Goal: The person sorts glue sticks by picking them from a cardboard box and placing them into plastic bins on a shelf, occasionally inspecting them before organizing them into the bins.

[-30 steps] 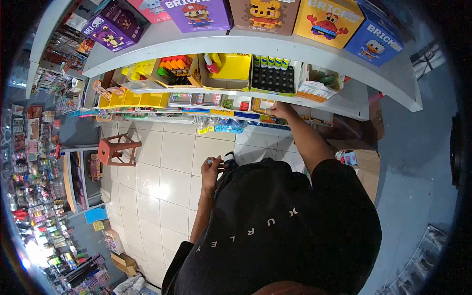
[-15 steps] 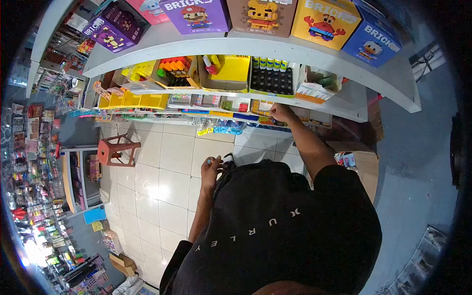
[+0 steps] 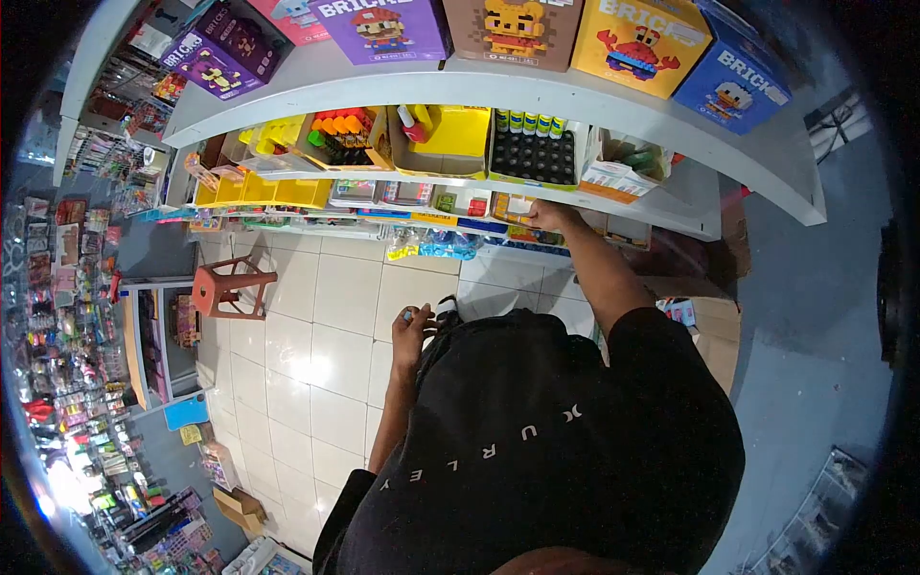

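Observation:
My right hand point(image 3: 549, 217) reaches into a small tray point(image 3: 500, 205) of orange-and-white little boxes on the lower shelf. Its fingers are bent together at the tray's right side, and what they pinch, if anything, is hidden. Left of it, green and red small packs point(image 3: 476, 206) lie in the neighbouring compartment. Low beside my body, my left hand point(image 3: 410, 328) is held over the floor with curled fingers. A small light-blue bit point(image 3: 408, 315) shows between them, too small to name.
Above run a shelf with a yellow tray point(image 3: 450, 129) and a black holder of glue sticks point(image 3: 532, 158), and a top shelf edge point(image 3: 479, 91) bearing brick-toy boxes. A red stool point(image 3: 230, 286) stands on the tiles at left. An open carton point(image 3: 714, 335) sits by my right elbow.
My right hand stays at the same tray, with its wrist turned slightly and the hand a little flatter. My left hand has barely moved. The view has shifted very slightly.

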Demonstrator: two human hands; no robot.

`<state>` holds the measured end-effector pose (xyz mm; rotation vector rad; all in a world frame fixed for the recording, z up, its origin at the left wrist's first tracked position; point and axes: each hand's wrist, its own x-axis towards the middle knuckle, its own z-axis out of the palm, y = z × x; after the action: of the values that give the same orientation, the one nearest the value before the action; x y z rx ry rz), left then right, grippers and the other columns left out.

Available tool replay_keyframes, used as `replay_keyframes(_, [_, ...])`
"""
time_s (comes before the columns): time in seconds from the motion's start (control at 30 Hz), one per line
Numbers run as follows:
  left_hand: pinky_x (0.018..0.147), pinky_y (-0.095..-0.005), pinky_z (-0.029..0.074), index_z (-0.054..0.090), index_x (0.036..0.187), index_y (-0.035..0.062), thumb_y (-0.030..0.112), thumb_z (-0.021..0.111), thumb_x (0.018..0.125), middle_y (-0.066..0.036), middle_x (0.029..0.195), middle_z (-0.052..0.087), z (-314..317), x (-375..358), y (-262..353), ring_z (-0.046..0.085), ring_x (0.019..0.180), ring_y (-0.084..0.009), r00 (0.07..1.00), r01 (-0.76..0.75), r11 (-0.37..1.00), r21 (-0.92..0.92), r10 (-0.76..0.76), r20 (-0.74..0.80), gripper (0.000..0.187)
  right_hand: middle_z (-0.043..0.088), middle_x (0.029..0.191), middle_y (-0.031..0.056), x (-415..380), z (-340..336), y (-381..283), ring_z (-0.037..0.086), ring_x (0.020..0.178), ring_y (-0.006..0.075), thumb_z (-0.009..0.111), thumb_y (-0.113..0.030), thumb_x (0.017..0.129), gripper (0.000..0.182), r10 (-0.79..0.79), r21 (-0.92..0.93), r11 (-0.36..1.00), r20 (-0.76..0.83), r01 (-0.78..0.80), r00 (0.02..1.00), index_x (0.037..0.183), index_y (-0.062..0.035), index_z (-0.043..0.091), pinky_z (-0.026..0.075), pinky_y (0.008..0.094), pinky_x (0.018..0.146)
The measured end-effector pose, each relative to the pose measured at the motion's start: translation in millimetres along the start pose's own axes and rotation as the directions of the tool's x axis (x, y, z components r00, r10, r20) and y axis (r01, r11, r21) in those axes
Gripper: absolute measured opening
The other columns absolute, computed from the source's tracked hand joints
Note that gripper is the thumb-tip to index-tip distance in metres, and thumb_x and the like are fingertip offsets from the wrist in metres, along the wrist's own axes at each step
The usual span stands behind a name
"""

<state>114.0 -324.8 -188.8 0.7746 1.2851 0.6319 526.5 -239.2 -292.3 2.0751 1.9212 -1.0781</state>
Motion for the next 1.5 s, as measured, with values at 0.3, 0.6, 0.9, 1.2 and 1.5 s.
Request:
replay_keyframes(0.3, [0.065,-0.0316,0.051,0.050,0.080,0.0106,0.022,0.065,0.093,-0.008,0.084,0.062,-1,1,-5,0.066,0.074,-0.0194,1.000,0.015,0.999,-0.037,-0.015,-0.017,0.023,0.071,0.090,0.0101,29,27,25,0.066,0.090,0.0259,0.075,-0.037,0.075,0.033,-0.132,-0.149,0.982,-0.105,0.116,0.986,0.095,-0.0105,0.073,0.052,0.0384,0.080])
replay_keyframes(0.6, [0.064,-0.0316,0.051,0.053,0.083,0.0098,0.024,0.066,0.092,-0.008,0.085,0.062,-6,-2,-9,0.066,0.073,-0.0194,1.000,0.016,0.999,-0.030,-0.017,-0.003,0.022,0.065,0.113,0.0126,17,19,12,0.061,0.105,0.0283,0.072,-0.017,0.071,0.029,-0.009,0.054,0.998,-0.077,0.014,0.997,0.100,-0.0119,0.071,0.050,0.0394,0.088])
replay_keyframes(0.9, [0.067,-0.0322,0.051,0.053,0.082,0.0089,0.024,0.065,0.092,-0.009,0.087,0.062,-6,6,-2,0.065,0.075,-0.0193,0.999,0.051,0.999,-0.004,-0.051,0.001,0.022,0.060,0.114,0.0118,-15,40,-22,0.058,0.111,0.0304,0.070,-0.014,0.079,0.025,0.112,-0.028,0.992,-0.303,-0.126,0.947,0.103,-0.0090,0.067,0.050,0.0435,0.091])
replay_keyframes(1.2, [0.067,-0.0319,0.051,0.055,0.090,0.0070,0.034,0.059,0.096,-0.009,0.089,0.061,-10,10,8,0.065,0.077,-0.0201,0.998,0.016,0.999,0.033,-0.018,0.068,0.028,0.060,0.112,0.0089,-13,56,-15,0.060,0.108,0.0307,0.063,-0.015,0.082,0.021,0.096,0.044,0.995,-0.423,-0.085,0.901,0.102,-0.0108,0.069,0.051,0.0430,0.089])
replay_keyframes(1.5, [0.075,-0.0386,0.046,0.054,0.094,0.0139,0.043,0.037,0.103,-0.008,0.093,0.062,15,34,51,0.062,0.081,-0.0262,0.893,0.231,0.905,-0.356,-0.052,0.446,0.035,0.060,0.098,0.0142,-16,85,-18,0.064,0.089,0.0319,0.065,-0.027,0.087,0.020,0.230,0.067,0.971,-0.542,-0.231,0.808,0.093,-0.0098,0.072,0.054,0.0456,0.074])
